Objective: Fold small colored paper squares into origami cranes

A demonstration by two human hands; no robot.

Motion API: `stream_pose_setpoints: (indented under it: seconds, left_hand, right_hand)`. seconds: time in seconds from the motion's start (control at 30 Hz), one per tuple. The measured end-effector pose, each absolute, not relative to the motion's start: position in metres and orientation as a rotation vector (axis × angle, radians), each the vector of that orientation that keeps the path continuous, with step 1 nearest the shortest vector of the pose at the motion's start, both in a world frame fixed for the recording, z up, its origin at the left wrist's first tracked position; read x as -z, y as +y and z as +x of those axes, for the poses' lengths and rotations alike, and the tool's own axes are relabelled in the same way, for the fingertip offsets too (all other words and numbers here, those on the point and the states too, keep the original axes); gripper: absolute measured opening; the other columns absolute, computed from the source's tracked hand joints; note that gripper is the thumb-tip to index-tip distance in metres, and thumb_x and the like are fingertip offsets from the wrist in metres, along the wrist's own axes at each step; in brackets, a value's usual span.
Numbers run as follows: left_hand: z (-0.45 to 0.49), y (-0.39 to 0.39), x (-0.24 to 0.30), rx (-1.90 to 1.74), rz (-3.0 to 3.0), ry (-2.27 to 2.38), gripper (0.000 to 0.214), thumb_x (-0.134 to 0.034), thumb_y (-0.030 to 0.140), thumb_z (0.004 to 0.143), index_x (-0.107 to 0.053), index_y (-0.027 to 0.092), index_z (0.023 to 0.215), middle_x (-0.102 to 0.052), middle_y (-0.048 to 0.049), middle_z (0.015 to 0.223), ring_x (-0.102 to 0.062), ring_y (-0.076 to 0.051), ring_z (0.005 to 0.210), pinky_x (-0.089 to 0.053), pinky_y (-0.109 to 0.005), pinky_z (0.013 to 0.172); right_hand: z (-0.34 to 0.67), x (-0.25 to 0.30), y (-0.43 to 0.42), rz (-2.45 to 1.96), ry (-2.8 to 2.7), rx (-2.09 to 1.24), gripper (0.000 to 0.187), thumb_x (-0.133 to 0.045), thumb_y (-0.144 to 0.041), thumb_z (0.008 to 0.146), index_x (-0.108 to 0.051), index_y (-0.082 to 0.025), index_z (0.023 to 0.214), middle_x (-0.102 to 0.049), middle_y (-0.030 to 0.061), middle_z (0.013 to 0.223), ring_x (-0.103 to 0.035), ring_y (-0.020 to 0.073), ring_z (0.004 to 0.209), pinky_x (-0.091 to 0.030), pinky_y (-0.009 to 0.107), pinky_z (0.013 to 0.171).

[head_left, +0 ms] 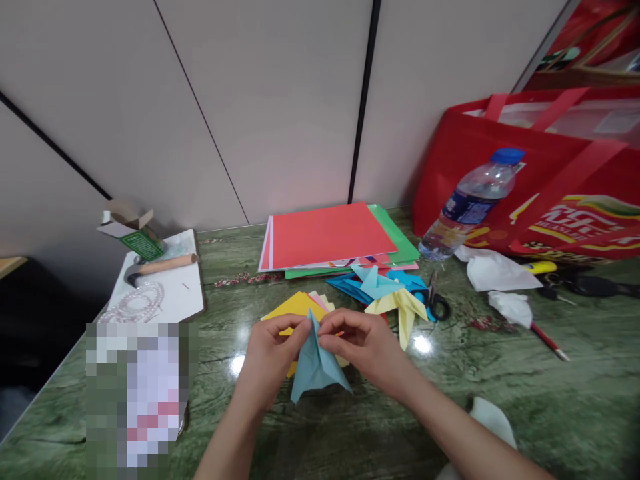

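Both hands pinch the top of a light blue folded paper piece (315, 367) above a green marble table (500, 400). My left hand (273, 357) grips its upper left edge, fingers closed. My right hand (363, 343) grips its upper right edge, fingers closed too. Under the hands lie yellow and pink paper squares (295, 307). Just to the right rest finished folded figures, one yellow (400, 308) and one light blue (376, 283), on darker blue pieces.
A stack of coloured sheets, red on top (327, 235), lies at the wall. Scissors (434, 301), a water bottle (470, 203), a red bag (545, 180) and crumpled tissues (495, 272) are to the right. A hammer (160, 267) and beads (135, 301) lie left.
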State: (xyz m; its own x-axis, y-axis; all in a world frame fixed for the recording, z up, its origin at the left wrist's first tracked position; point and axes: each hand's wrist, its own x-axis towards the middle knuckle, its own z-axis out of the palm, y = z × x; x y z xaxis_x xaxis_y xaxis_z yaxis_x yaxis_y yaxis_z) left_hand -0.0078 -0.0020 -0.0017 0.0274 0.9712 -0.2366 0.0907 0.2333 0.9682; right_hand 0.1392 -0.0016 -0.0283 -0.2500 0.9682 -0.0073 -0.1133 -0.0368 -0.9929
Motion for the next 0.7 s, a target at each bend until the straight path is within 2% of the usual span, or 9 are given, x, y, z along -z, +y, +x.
stream_pose_setpoints:
  seconds: [0.17, 0.3, 0.47, 0.7]
  left_hand:
    - [-0.0092, -0.0017, 0.0003, -0.961, 1.143, 1.417, 0.014, -0.07, 0.026, 0.064, -0.075, 0.016, 0.072, -0.066, -0.0013, 0.065, -0.047, -0.008, 0.051, -0.036, -0.017, 0.043]
    - [-0.0112, -0.003, 0.0003, -0.921, 1.114, 1.397, 0.02, -0.069, 0.029, 0.065, -0.075, 0.018, 0.081, -0.069, -0.0029, 0.074, -0.051, -0.01, 0.055, -0.039, -0.018, 0.046]
    - [-0.012, -0.003, 0.0015, -0.852, 1.072, 1.298, 0.023, -0.065, 0.028, 0.069, -0.074, 0.02, 0.088, -0.07, -0.0017, 0.067, -0.051, -0.01, 0.053, -0.04, -0.018, 0.047]
    - [-0.0107, -0.0021, 0.0012, -0.878, 1.007, 1.304, 0.022, -0.067, 0.024, 0.066, -0.073, 0.017, 0.087, -0.071, -0.0037, 0.068, -0.056, -0.011, 0.055, -0.044, -0.02, 0.05]
  right_hand:
    - [0.1404, 0.0276, -0.0007, -1.041, -1.262, -1.504, 0.008, -0.069, -0.021, 0.064, -0.066, -0.019, 0.072, -0.066, -0.0006, 0.07, -0.058, 0.0125, 0.064, -0.047, 0.025, 0.06]
    - [0.1422, 0.0285, 0.001, -1.035, -1.192, -1.54, 0.012, -0.07, -0.023, 0.063, -0.067, -0.02, 0.075, -0.067, -0.0004, 0.072, -0.06, 0.0129, 0.065, -0.049, 0.026, 0.06]
    - [0.1419, 0.0311, 0.0018, -1.003, -1.092, -1.553, 0.017, -0.072, -0.022, 0.061, -0.066, -0.02, 0.076, -0.067, -0.0006, 0.072, -0.061, 0.0128, 0.065, -0.049, 0.023, 0.055]
    - [0.1433, 0.0319, 0.0032, -1.073, -1.108, -1.509, 0.017, -0.074, -0.023, 0.059, -0.066, -0.019, 0.074, -0.067, -0.0009, 0.069, -0.061, 0.0123, 0.061, -0.05, 0.023, 0.051]
